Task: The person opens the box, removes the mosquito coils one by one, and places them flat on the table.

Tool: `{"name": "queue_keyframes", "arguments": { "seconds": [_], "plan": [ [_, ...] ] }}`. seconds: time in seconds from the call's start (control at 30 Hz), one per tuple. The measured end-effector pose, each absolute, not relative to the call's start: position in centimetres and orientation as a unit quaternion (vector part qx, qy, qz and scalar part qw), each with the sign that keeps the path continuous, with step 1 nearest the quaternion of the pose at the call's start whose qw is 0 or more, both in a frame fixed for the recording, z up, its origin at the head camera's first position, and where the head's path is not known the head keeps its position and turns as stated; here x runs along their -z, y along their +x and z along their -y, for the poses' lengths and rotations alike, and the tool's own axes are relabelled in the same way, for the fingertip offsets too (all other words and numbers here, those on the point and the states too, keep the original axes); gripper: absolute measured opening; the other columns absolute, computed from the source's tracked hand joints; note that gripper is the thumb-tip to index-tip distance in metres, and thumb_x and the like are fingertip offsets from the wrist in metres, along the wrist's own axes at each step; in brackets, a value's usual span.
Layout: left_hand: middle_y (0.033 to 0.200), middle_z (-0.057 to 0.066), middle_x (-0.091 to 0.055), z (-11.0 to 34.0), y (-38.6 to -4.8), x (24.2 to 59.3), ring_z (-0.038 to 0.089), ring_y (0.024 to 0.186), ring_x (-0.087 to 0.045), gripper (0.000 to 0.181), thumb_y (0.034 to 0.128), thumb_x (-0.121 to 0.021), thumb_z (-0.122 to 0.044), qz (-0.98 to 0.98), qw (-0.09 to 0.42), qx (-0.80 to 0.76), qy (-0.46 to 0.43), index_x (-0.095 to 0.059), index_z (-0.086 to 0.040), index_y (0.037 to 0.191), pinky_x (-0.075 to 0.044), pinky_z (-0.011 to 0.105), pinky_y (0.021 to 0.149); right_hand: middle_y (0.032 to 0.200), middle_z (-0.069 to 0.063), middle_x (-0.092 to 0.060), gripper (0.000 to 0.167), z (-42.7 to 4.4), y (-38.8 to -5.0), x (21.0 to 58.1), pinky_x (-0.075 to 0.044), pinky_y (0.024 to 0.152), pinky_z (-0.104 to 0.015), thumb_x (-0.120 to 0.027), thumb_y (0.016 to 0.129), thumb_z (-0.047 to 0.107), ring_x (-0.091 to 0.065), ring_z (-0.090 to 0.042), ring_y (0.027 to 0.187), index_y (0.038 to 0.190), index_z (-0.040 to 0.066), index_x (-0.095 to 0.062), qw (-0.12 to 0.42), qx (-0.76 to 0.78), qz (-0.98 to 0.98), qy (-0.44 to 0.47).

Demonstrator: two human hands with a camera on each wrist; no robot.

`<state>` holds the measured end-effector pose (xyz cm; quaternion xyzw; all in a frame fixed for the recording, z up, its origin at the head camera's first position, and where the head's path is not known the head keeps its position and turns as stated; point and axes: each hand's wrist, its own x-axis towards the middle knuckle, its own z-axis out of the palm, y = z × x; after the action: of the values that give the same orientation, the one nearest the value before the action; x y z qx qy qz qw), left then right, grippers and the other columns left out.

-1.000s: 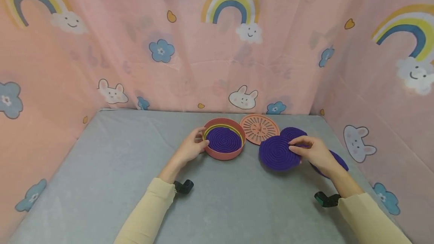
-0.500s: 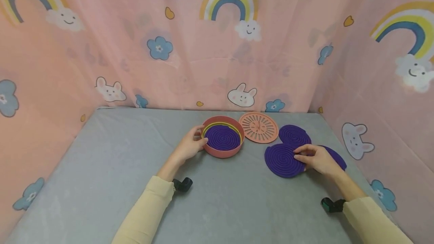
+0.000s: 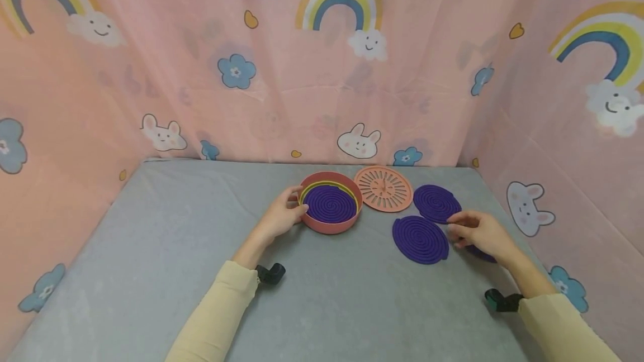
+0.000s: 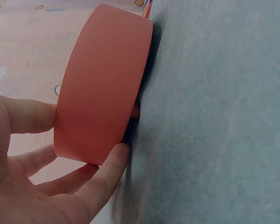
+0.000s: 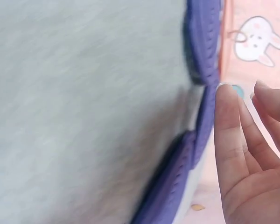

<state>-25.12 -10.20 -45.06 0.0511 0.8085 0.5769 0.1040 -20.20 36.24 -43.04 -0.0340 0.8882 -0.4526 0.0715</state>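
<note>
In the head view my left hand (image 3: 278, 217) holds a round salmon-pink mosquito coil box (image 3: 329, 228) by its left side. The left wrist view shows the box wall (image 4: 98, 84) between thumb and fingers. Inside the box, within a yellow ring (image 3: 312, 189), lies a purple spiral mosquito coil (image 3: 330, 204). My right hand (image 3: 480, 234) hovers over the coils at right, holding nothing, its fingers loosely bent. Nearest to it are a front mosquito coil (image 3: 420, 239), a back mosquito coil (image 3: 436, 203) and a third mosquito coil (image 3: 480, 253), mostly hidden beneath the hand.
A slotted pink lid (image 3: 384, 189) lies flat right of the box, close to its rim. Grey cloth covers the table (image 3: 347, 300). A patterned pink curtain (image 3: 282, 122) rises along the back and both sides.
My right hand has lowered a mosquito coil flat onto the table, let it go and moved off to the right. My left hand keeps its hold on the box.
</note>
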Motion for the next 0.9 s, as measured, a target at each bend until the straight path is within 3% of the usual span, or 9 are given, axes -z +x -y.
{"name": "queue_keyframes", "arguments": {
  "seconds": [0.23, 0.43, 0.73, 0.9],
  "plan": [
    [0.149, 0.02, -0.046, 10.3, -25.1, 44.9, 0.034, 0.133, -0.053, 0.056, 0.101, -0.064, -0.016, -0.808, 0.104, -0.578, 0.048, -0.044, -0.014, 0.153, -0.057, 0.038, 0.093, 0.104, -0.024, -0.069, 0.04, -34.1, -20.9, 41.5, -0.062, 0.073, -0.04, -0.064, 0.102, 0.023, -0.071, -0.02, 0.084, 0.126, -0.009, -0.06, 0.038, 0.45, -0.89, -0.056],
    [0.149, 0.02, -0.046, 10.3, -25.3, 45.1, 0.034, 0.133, -0.053, 0.056, 0.1013, -0.064, -0.017, -0.808, 0.101, -0.578, 0.052, -0.043, -0.015, 0.153, -0.057, 0.037, 0.092, 0.114, -0.03, -0.065, 0.037, -30.7, -21.5, 40.1, -0.062, 0.077, -0.038, -0.064, 0.102, 0.02, -0.072, -0.02, 0.089, 0.125, -0.009, -0.061, 0.018, 0.469, -0.88, -0.071],
    [0.149, 0.02, -0.045, 10.2, -25.3, 45.2, 0.035, 0.133, -0.052, 0.056, 0.101, -0.064, -0.017, -0.808, 0.099, -0.579, 0.049, -0.044, -0.015, 0.153, -0.057, 0.038, 0.092, 0.121, -0.023, -0.067, 0.037, -25.4, -23.2, 40.1, -0.059, 0.085, -0.048, -0.063, 0.103, 0.026, -0.069, -0.038, 0.101, 0.127, -0.002, -0.064, 0.013, 0.464, -0.882, -0.085],
    [0.149, 0.02, -0.046, 10.2, -25.1, 45.1, 0.035, 0.133, -0.053, 0.057, 0.1008, -0.065, -0.017, -0.806, 0.1, -0.581, 0.051, -0.043, -0.015, 0.153, -0.058, 0.037, 0.091, 0.125, -0.019, -0.066, 0.038, -22.9, -24.2, 41.0, -0.057, 0.086, -0.048, -0.064, 0.102, 0.03, -0.064, -0.035, 0.11, 0.127, 0.001, -0.067, -0.004, 0.437, -0.896, -0.081]
  ]
}}
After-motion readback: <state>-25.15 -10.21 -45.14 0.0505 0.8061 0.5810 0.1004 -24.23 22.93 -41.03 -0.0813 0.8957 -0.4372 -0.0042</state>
